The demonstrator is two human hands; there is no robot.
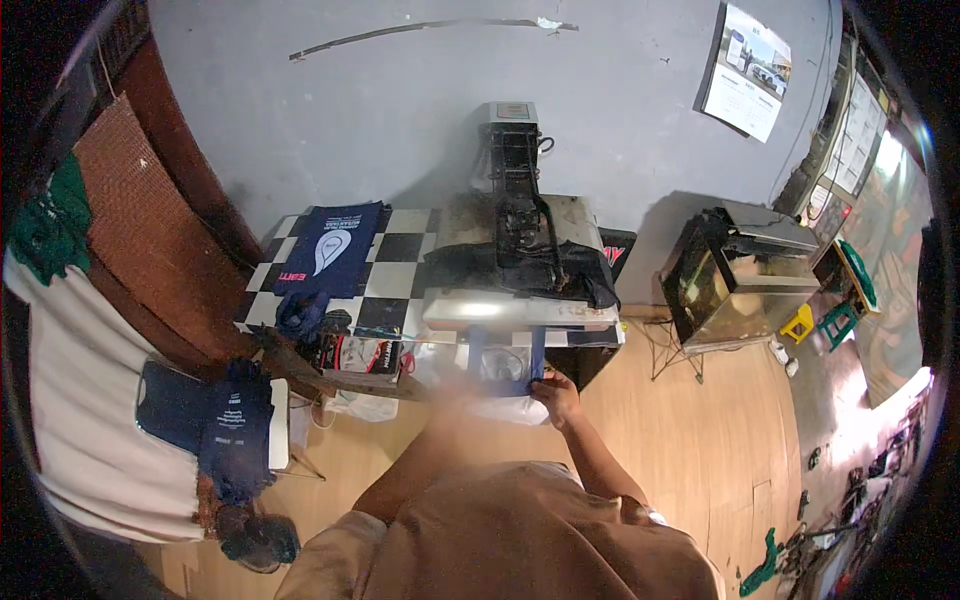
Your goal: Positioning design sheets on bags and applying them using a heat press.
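Note:
My right hand (556, 396) pinches a dark blue strap loop (538, 356) in front of the table. The strap hangs from the front of a heat press machine (517, 217), under its pale lower edge. Beside the other end of the loop, my left hand (454, 405) is a blur, and its grip cannot be made out. Black cloth (457, 266) lies over the press bed, around the arm of the machine. Whatever the strap is joined to stays hidden under the press.
A printed navy fabric bag (330, 251) lies on the checkered table (397, 247), near a bunched dark blue cloth (301, 315). Dark printed fabric pieces (236, 435) hang over a stand at left. A glass tank (742, 285) stands at right, near a yellow stool (796, 324).

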